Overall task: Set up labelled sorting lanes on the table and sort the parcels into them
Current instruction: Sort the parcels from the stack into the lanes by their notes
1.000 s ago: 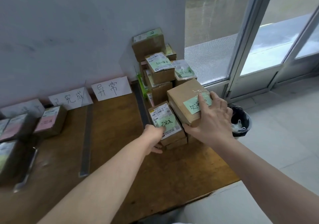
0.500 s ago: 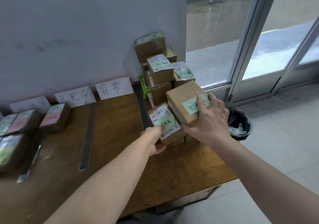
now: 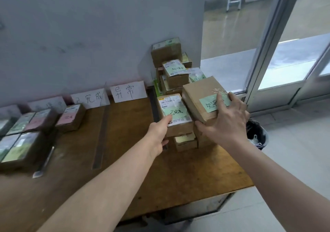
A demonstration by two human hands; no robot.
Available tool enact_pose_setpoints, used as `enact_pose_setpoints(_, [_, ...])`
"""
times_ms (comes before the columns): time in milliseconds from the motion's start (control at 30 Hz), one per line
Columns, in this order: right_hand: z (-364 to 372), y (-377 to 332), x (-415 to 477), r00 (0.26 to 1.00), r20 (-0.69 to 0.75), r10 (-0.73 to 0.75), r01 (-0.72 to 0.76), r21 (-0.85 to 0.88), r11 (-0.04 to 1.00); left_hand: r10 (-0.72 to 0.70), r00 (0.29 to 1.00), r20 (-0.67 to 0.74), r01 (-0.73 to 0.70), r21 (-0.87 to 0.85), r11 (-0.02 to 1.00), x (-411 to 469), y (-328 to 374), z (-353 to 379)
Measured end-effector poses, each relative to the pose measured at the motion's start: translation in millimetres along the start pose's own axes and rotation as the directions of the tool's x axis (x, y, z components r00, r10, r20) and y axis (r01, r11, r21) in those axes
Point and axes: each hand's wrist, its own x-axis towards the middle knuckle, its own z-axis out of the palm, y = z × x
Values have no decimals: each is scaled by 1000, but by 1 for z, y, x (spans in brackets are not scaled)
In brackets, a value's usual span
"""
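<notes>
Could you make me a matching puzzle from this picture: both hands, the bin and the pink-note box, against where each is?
1. left hand
2. right hand
3. bin
4. pink-note box

A. on the floor beside the table
B. grips the white-label box
C. on the table, before the paper signs
D. holds the plain box

Pairs: 1-B, 2-D, 3-A, 4-C

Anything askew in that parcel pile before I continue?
Yes: the pile of brown cardboard parcels against the grey wall is stacked crookedly, boxes turned at differing angles. The green-noted brown parcel gripped by the right hand sits tilted.
</notes>
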Motion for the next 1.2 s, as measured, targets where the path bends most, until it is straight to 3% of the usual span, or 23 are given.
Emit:
enact_pose_setpoints(233, [-9, -58, -19, 995, 22, -97, 97, 35, 995, 183, 983, -29, -185, -112, 976, -39, 20, -63])
enact_pose_setpoints(367, [-2, -110, -37, 986, 51, -157, 155, 52, 987, 202, 972, -123, -220, -151, 964, -53, 13, -119])
enact_pose_setpoints(600, [24, -215, -93, 960, 92, -266, 257, 93, 962, 170, 934, -313, -218, -125, 968, -76, -20, -246])
enact_pose_setpoints(833, [54, -319, -157, 940, 115, -321, 309, 113, 944, 69, 891, -448, -125, -97, 987, -98, -51, -384])
enact_pose_setpoints(1033, [77, -371, -196, 938, 144, -315, 299, 124, 946, 70, 875, -479, -96, -30, 995, -113, -65, -458])
enact_pose_setpoints(1200, [83, -380, -200, 947, 152, -282, 275, 64, 959, 46, 901, -431, -57, -13, 998, -107, -69, -471])
